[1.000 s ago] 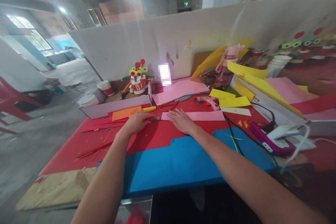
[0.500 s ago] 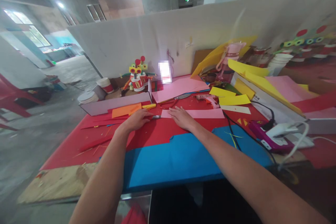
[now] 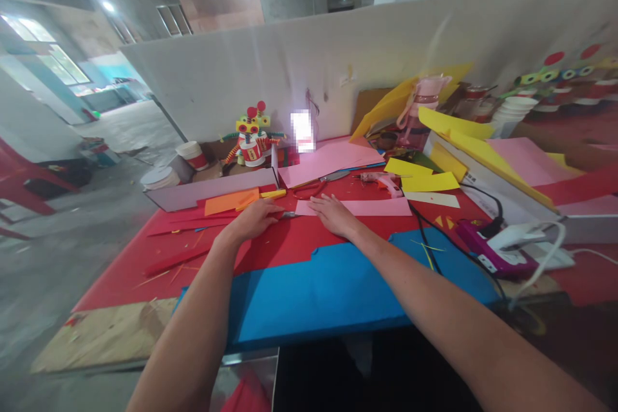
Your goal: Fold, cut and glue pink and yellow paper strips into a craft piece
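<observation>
My left hand (image 3: 257, 217) is at the middle of the red-covered table, its fingers curled low. A slim, silver-coloured metal end (image 3: 288, 214) sticks out from under them towards the right; the rest is hidden, and its kind does not show. Just right of it, a long pink paper strip (image 3: 379, 208) lies flat. My right hand (image 3: 334, 214) rests on the strip's left part with fingers stretched out, pressing from above. Behind the hands are red-handled scissors (image 3: 309, 190) and a pink glue gun (image 3: 386, 183).
A blue sheet (image 3: 309, 296) covers the front edge. Orange paper (image 3: 232, 202) and red strips lie left. Yellow pieces (image 3: 437, 183), a purple power strip (image 3: 502, 254) and cables are at the right. Paper-cup robot figures (image 3: 252, 141) stand behind, before a white partition (image 3: 241, 71).
Both hands stay almost where they were. The view has shifted very slightly; the metal end by my left hand looks a little slimmer, as if tilted.
</observation>
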`<state>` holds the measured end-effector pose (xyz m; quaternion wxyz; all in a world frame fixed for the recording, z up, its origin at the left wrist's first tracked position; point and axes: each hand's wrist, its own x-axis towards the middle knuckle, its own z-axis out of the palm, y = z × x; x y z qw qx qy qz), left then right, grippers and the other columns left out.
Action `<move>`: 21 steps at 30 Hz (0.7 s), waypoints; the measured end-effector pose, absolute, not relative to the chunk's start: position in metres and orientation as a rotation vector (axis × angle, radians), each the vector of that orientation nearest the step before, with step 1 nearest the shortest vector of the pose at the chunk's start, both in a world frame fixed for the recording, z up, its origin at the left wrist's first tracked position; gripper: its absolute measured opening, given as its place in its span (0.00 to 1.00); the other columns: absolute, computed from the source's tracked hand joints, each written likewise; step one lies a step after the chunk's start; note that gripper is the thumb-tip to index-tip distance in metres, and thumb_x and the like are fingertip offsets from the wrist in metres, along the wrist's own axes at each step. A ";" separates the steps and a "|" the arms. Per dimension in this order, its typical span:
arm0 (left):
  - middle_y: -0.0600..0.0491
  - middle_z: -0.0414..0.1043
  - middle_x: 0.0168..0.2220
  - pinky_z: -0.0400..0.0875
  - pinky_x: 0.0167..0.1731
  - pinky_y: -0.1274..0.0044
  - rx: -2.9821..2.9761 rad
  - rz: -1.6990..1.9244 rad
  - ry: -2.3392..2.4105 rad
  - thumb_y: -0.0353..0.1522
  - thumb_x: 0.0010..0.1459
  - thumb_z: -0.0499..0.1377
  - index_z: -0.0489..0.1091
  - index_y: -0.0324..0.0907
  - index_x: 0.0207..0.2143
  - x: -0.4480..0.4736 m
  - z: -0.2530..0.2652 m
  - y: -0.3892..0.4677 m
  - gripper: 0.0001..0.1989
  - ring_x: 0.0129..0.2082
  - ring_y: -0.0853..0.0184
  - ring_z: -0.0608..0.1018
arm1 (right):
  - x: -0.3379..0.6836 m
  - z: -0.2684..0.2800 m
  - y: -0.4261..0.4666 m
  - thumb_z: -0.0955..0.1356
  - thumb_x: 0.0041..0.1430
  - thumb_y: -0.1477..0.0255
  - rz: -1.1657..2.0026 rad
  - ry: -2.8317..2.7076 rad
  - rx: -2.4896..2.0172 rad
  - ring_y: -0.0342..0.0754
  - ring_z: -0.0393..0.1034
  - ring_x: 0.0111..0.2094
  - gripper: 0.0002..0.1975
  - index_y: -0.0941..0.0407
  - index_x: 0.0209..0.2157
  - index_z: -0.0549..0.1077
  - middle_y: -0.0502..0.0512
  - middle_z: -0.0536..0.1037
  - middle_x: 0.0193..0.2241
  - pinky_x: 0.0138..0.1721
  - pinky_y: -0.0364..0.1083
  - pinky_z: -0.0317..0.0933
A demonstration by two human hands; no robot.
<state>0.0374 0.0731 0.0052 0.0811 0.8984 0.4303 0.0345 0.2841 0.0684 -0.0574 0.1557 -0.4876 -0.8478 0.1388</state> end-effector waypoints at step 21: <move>0.48 0.75 0.40 0.67 0.45 0.71 2.686 0.209 1.382 0.26 0.55 0.56 0.77 0.43 0.43 0.028 0.011 0.071 0.15 0.41 0.61 0.74 | 0.254 -0.056 0.071 0.55 0.66 0.77 0.510 -2.275 -1.365 0.55 0.51 0.66 0.25 0.53 0.63 0.61 0.55 0.63 0.63 0.65 0.61 0.43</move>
